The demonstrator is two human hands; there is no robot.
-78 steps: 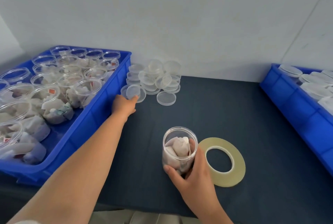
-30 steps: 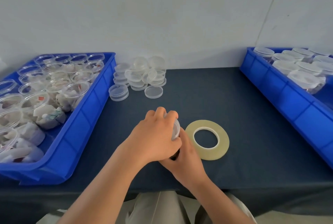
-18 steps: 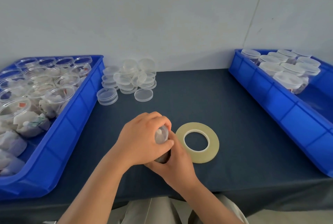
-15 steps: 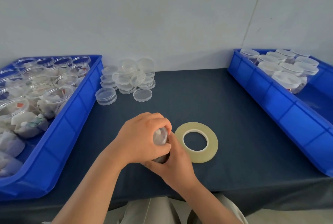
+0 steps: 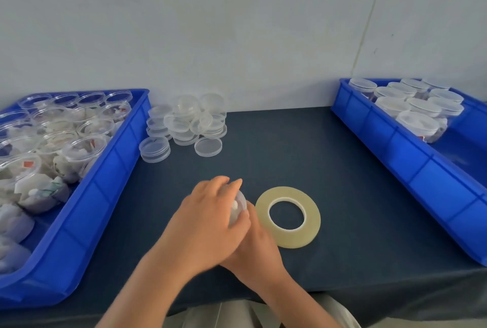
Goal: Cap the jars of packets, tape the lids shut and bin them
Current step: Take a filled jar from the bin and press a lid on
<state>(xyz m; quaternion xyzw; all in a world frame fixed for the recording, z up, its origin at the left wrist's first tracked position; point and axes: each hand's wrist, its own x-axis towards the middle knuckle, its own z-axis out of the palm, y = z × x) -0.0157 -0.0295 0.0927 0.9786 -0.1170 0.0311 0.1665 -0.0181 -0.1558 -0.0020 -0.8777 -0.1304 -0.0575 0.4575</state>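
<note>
I am seeing left hand (image 5: 208,222) fingers clamping over the jar (image 5: 239,205) — right hand (image 5: 257,251), largely hidden, apparently gripping it beside the tape roll (image 5: 313,219).

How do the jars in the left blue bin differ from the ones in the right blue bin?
The left-bin jars stand open, without lids; the right-bin jars are capped. The left-bin jars crowd the left bin, while the right-bin jars are fewer, grouped at the far end of the right bin. Both sets are clear plastic and hold white packets.
</note>
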